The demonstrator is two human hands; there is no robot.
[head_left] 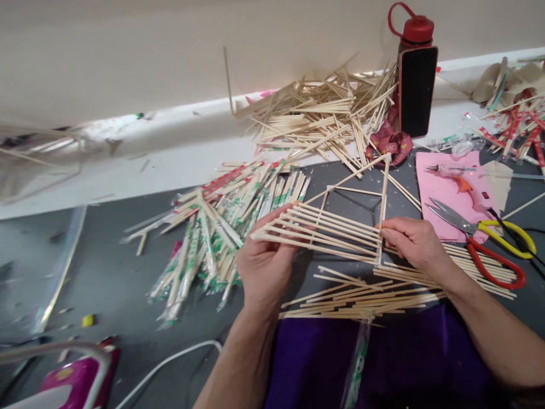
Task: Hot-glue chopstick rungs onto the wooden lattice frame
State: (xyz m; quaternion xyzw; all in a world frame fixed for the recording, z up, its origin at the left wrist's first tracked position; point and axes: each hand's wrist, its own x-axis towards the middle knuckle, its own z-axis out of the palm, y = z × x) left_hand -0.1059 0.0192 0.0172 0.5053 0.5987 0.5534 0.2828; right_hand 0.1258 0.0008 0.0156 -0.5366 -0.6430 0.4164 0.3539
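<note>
Holding a stick frame (339,218) in both hands (266,260).

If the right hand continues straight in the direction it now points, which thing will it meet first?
Most likely the stick frame: the right hand points toward it, its fingertips seemingly at the frame's edge, though exact contact is hard to judge.

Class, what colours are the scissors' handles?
One yellow handle, one red handle, shown in the head view.
</note>
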